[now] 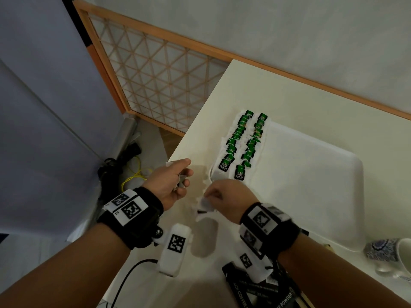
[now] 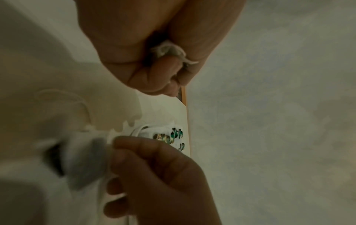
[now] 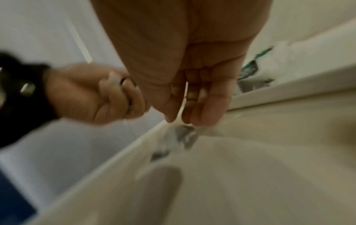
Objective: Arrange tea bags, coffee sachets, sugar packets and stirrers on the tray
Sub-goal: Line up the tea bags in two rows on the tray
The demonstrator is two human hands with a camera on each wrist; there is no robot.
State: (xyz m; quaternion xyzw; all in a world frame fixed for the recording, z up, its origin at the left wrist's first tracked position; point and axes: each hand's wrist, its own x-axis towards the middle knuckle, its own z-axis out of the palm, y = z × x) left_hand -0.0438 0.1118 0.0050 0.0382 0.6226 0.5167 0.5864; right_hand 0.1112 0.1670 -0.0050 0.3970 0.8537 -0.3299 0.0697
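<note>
Here the left hand (image 1: 171, 182) hovers over the near-left edge of the white tabletop (image 1: 289, 96), its fingers curled around a small white tea bag (image 1: 181, 182); the left wrist view shows crumpled white paper and string tucked between thumb and fingers. Just to its right, the right hand (image 1: 229, 196) is lowered at the tabletop, thumb and fingertips pinching another tea bag (image 1: 204, 205), a pale grey-white pouch whose frayed white edges spread below the hand. The right wrist view is blurred, so the exact grip there is hard to read, but thumb and forefinger meet at their tips.

Beyond the hands, the white tray (image 1: 322, 174) lies on the tabletop, reaching away to the right. Along its left side sit two rows of green-tagged tea bags (image 1: 242, 141), overlapping one another from the near end to the far end; the nearest tags read "GREEN TEA". The rest of the tray is bare white surface.

At the near edge, under the right wrist, lies a black coffee packet (image 1: 262, 292). At the near right stands a blue-patterned cup (image 1: 382, 250) beside a white mug (image 1: 403, 256).
</note>
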